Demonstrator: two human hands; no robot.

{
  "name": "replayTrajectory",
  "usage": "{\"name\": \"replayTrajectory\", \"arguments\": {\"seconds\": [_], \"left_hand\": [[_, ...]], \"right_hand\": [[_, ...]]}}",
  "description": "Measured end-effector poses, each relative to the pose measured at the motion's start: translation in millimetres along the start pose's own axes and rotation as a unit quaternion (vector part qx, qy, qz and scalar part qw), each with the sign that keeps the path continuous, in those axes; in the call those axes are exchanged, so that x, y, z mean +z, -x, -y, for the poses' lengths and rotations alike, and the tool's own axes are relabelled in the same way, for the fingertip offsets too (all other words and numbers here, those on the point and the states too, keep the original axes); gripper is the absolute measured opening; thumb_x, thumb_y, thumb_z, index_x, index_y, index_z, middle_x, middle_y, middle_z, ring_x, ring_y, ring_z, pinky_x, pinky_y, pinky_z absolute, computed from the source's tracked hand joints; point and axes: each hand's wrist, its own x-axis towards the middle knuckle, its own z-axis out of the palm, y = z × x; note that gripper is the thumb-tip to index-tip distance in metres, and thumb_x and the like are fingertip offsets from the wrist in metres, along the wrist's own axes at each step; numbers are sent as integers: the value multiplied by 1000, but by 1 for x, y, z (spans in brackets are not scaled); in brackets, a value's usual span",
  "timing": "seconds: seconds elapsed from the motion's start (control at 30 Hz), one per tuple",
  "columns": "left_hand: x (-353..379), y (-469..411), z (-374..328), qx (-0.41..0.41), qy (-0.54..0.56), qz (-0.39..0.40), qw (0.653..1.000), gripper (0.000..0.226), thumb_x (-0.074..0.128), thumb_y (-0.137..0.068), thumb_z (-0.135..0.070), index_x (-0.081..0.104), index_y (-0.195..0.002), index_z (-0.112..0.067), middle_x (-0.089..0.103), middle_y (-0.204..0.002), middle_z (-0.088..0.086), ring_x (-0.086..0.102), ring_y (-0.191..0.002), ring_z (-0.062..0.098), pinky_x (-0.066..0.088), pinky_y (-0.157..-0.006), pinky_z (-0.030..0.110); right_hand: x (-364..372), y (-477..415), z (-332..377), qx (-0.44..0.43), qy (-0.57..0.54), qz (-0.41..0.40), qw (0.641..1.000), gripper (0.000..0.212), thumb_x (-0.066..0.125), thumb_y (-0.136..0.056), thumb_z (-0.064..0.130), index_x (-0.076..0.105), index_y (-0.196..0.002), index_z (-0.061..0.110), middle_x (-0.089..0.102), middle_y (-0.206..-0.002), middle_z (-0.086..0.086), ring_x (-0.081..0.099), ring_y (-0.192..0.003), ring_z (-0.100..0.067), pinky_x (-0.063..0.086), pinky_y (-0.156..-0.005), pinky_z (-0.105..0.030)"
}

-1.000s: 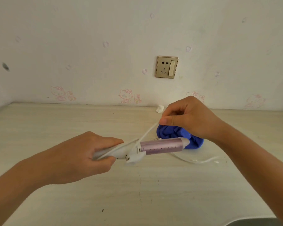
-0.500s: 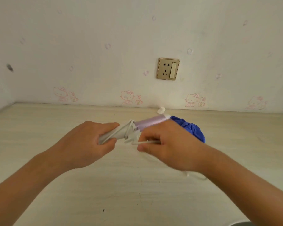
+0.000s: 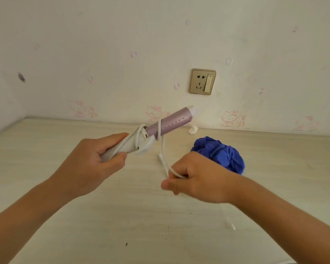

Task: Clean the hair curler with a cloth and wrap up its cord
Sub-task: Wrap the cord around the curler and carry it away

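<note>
While left hand (image 3: 95, 159) tilts curler (image 3: 171, 122) higher, right hand (image 3: 196, 178) pulls cord (image 3: 162, 146) lower.

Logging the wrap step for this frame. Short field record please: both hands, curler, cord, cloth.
left hand: grips the hair curler by its white handle
right hand: pinches the cord below the barrel
hair curler: held above the table, purple barrel tilted up toward the wall
cord: looped around the handle joint and barrel, then drops to the right hand
cloth: blue, bunched on the table behind the right hand
wrap: partly done
</note>
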Motion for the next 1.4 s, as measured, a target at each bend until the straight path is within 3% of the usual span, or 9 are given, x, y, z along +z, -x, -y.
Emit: {"name": "replayTrajectory", "arguments": {"seconds": [0.23,0.33,0.5,0.6,0.73,0.83,0.93,1.17,1.4], "left_hand": [[-4,2,1,34,-95,197,975,37,57,-88,-43,64,-124,-51,73,-83,-11,66,-64,15,50,-57,33],[-6,10,2,64,15,148,987,42,60,-90,-37,66,-131,-46,70,-76,-5,57,-53,12,43,-49,26],[8,12,0,29,69,2,997,43,62,-85,-42,67,-126,-52,77,-90,-12,62,-59,6,45,-53,16],[4,-3,1,-3,21,-47,999,41,60,-83,-47,66,-122,-59,77,-93,-19,65,-65,3,47,-57,14],[-8,-11,5,-28,-47,107,993,39,58,-78,-53,59,-109,-77,79,-95,-3,72,-73,29,57,-63,39],[-7,-3,2,17,-29,183,983,41,59,-86,-41,65,-123,-58,72,-76,-8,59,-54,17,44,-50,25],[-9,7,0,61,42,181,981,44,60,-91,-33,66,-134,-41,62,-68,-10,46,-50,8,34,-50,18],[3,1,-5,17,91,-11,996,40,59,-86,-41,71,-123,-48,62,-68,-15,46,-56,4,36,-53,13],[-2,-2,-4,-14,-25,174,984,38,55,-84,-45,68,-118,-56,63,-64,-7,43,-46,3,34,-45,18]], "right_hand": [[-57,-18,4,-45,-31,-164,985,31,76,-91,27,68,-69,6,48,-57,3,41,-54,-8,40,-57,-26],[-59,-18,-18,8,-81,-157,984,24,74,-92,16,71,-75,0,57,-65,-20,47,-62,-17,40,-63,-29],[-22,-10,-21,49,28,-96,994,33,55,-102,41,76,-90,18,73,-77,4,66,-73,-21,56,-73,-41],[-12,-7,-3,-3,66,-69,995,38,54,-103,42,72,-82,16,59,-58,24,53,-54,-3,41,-56,-18],[-40,-11,14,-83,34,-162,983,36,64,-96,34,60,-66,14,51,-56,7,42,-51,-4,36,-51,-17],[-61,-18,7,-65,-47,-179,981,34,75,-92,28,67,-71,3,45,-55,0,37,-51,-4,35,-52,-16],[-66,-18,-9,-12,-98,-156,983,31,75,-92,23,69,-65,9,45,-60,-20,41,-55,-13,36,-56,-21],[-35,8,-1,-36,49,-113,992,39,50,-105,34,55,-69,21,49,-55,14,44,-51,-5,33,-55,-17],[-55,13,8,-47,32,-151,987,15,78,-88,24,74,-74,19,67,-66,2,59,-60,-14,48,-58,-28]]}}
